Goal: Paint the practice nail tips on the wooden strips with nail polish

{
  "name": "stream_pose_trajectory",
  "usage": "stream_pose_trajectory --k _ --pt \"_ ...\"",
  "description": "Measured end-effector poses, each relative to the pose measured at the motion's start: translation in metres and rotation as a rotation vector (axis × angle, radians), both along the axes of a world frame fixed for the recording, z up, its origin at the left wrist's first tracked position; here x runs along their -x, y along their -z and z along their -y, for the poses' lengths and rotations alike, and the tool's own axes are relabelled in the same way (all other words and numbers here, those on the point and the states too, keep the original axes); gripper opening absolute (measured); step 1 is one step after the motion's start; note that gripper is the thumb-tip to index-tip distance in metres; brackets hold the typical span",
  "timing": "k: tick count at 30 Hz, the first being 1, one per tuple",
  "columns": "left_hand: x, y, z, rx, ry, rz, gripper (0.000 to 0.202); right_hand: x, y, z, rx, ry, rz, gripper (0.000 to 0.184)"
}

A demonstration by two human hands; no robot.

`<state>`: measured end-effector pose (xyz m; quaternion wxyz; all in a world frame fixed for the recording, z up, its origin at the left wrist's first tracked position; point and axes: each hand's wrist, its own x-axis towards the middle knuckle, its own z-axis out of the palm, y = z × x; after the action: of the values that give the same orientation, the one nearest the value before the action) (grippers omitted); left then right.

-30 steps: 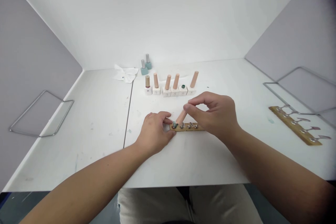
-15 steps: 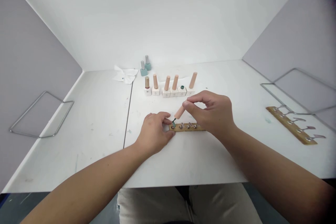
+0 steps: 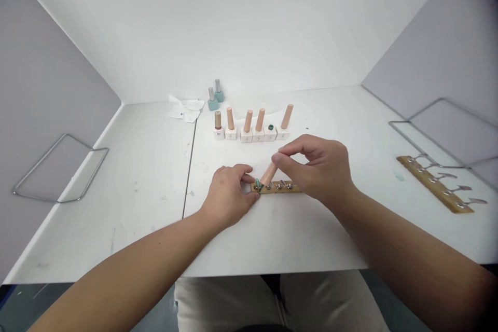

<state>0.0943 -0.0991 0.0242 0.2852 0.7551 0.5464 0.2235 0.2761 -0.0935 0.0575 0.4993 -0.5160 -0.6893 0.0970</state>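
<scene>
A short wooden strip [image 3: 278, 187] with several metal nail holders lies on the white table [image 3: 272, 228]. My left hand [image 3: 227, 194] is closed on the strip's left end, pinning it down. My right hand [image 3: 317, 166] pinches the peach cap of a polish brush [image 3: 268, 173], and the brush tip rests on the green nail tip [image 3: 257, 183] at the leftmost holder. Behind stands a row of white polish bottles [image 3: 249, 132] with peach caps; one open bottle [image 3: 270, 132] shows a green neck.
Two teal bottles [image 3: 215, 97] and a crumpled tissue [image 3: 184, 109] sit at the back. A second wooden strip [image 3: 441, 184] with nail tips lies at the right. Wire frames [image 3: 58, 168] stand at the left and right [image 3: 443, 124] walls.
The brush lifted slightly off the leftmost nail tip half a second ago, then came back down onto it. My left hand has stayed on the strip.
</scene>
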Motion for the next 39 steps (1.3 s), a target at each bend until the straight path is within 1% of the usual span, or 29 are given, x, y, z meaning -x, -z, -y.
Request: stream_pose_trajectory --k 8,11,18,22,30,39 --pt "-0.001 -0.001 0.000 -0.008 -0.005 0.010 0.045 0.000 0.006 -0.012 0.056 0.083 -0.002 0.010" --pt "-0.001 -0.002 0.000 -0.004 -0.006 0.013 0.045 0.000 0.006 -0.013 0.049 0.099 -0.018 0.009" --pt "-0.001 0.001 -0.001 -0.007 -0.011 0.008 0.046 0.000 0.007 -0.009 -0.028 0.071 0.000 0.009" --pt "-0.001 0.001 0.000 -0.008 -0.006 0.005 0.047 0.000 0.006 -0.006 -0.027 0.045 0.027 0.011" --pt "-0.001 0.000 0.000 0.006 -0.002 0.009 0.046 -0.001 0.002 0.000 -0.020 0.004 0.000 0.010" --pt "-0.001 0.001 -0.001 -0.013 -0.005 0.006 0.046 0.001 0.006 -0.010 0.012 0.051 0.002 0.010"
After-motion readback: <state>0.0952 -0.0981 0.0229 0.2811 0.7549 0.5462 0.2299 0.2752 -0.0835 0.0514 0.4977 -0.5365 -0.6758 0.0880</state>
